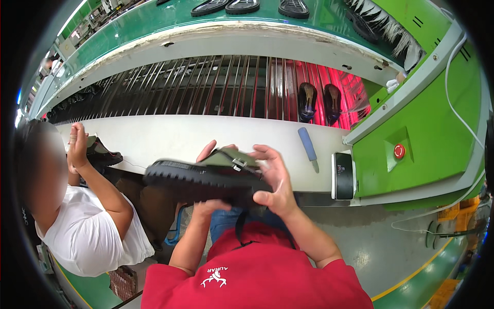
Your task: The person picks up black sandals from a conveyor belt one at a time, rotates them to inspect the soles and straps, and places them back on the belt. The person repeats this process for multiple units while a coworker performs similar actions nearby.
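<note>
Just above the front edge of the white ledge [175,135], I hold a sandal-like shoe [206,177] sideways. It has an olive-green upper with a strap and metal buckle, and a thick black ridged sole turned partly toward me. My left hand [210,207] grips it from beneath, with fingertips showing over the far side. My right hand [277,180] is wrapped round the right end, its thumb near the sole and fingers by the upper. Part of the left hand is hidden behind the shoe. A blue-handled blade tool [307,144] lies on the ledge to the right.
Two dark shoes [307,103] sit on a metal roller conveyor [231,85] under red light. Black soles [243,6] lie on the green belt behind. A phone-like device [343,176] stands beside a green machine [422,154] with a red button. A co-worker [92,226] sits left, near another shoe [102,152].
</note>
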The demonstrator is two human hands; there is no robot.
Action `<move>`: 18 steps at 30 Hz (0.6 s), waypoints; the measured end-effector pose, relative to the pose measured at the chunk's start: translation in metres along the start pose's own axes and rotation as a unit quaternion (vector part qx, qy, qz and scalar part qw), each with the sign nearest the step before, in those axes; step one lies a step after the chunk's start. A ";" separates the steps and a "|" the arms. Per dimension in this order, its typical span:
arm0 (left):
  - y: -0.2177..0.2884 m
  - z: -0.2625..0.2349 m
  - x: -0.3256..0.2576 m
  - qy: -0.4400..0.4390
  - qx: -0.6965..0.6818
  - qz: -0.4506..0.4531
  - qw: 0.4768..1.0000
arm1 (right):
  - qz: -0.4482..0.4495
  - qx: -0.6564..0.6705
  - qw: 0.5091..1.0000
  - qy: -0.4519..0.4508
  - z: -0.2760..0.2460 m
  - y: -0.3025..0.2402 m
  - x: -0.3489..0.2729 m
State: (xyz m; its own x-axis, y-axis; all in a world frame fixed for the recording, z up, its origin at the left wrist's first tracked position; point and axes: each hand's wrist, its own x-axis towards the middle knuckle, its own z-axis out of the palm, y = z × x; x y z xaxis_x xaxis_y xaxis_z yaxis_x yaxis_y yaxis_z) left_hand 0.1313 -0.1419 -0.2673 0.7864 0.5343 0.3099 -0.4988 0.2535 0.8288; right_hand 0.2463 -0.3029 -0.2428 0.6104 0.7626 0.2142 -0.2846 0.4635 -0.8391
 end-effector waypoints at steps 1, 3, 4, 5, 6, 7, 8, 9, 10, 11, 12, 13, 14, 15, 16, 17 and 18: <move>0.002 0.004 0.004 -0.029 -0.009 0.041 0.999 | 0.010 0.055 0.998 -0.023 0.008 0.004 0.001; 0.016 0.012 0.010 -0.041 -0.004 0.086 0.995 | 0.038 0.102 0.993 -0.038 0.024 -0.001 0.004; 0.023 0.016 0.013 -0.047 -0.002 0.108 0.993 | 0.050 0.126 0.990 -0.040 0.029 -0.003 0.006; 0.027 0.015 0.022 -0.059 0.009 0.149 0.987 | 0.027 0.101 0.994 -0.041 0.034 -0.004 0.009; 0.033 0.017 0.027 -0.048 0.037 0.172 0.983 | 0.004 0.078 0.996 -0.045 0.039 -0.004 0.012; 0.040 0.020 0.031 -0.033 0.065 0.194 0.978 | -0.019 0.055 0.997 -0.047 0.041 -0.005 0.015; 0.046 0.012 0.038 -0.037 0.055 0.211 0.975 | -0.055 -0.012 0.997 -0.057 0.040 -0.004 0.016; 0.058 -0.003 0.048 -0.039 0.048 0.230 0.971 | -0.090 -0.077 0.991 -0.069 0.037 0.002 0.017; 0.065 -0.007 0.067 -0.055 -0.008 0.262 0.963 | -0.125 -0.153 0.977 -0.075 0.030 0.010 0.017; 0.079 -0.008 0.087 -0.073 -0.056 0.288 0.953 | -0.118 -0.162 0.977 -0.076 0.021 0.016 0.016; 0.095 -0.014 0.107 -0.011 -0.008 0.348 0.937 | -0.077 -0.215 0.971 -0.069 0.008 0.023 0.014; 0.111 -0.019 0.126 0.060 0.043 0.399 0.914 | -0.035 -0.264 0.962 -0.061 -0.007 0.029 0.011; 0.130 -0.034 0.137 0.219 0.233 0.448 0.835 | 0.006 -0.307 0.950 -0.061 -0.017 0.034 0.009; 0.159 -0.015 0.160 0.216 0.300 0.452 0.812 | -0.038 -0.415 0.909 -0.013 -0.026 0.041 0.004; 0.188 0.011 0.193 0.205 0.360 0.452 0.790 | -0.030 -0.432 0.901 0.009 -0.044 0.050 -0.003; 0.210 0.012 0.225 0.213 0.425 0.487 0.733 | -0.024 -0.444 0.895 0.024 -0.061 0.058 -0.010; 0.226 0.003 0.261 0.219 0.484 0.518 0.671 | -0.018 -0.459 0.888 0.041 -0.070 0.061 -0.013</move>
State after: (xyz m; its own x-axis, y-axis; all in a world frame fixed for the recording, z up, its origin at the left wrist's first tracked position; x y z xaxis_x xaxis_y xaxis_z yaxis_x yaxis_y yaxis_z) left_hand 0.2247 0.0529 0.0026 -0.0878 0.2593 0.9618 -0.0589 -0.9652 0.2548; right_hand 0.2728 -0.3160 -0.3323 0.6697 0.7016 0.2432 0.4343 -0.1044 -0.8947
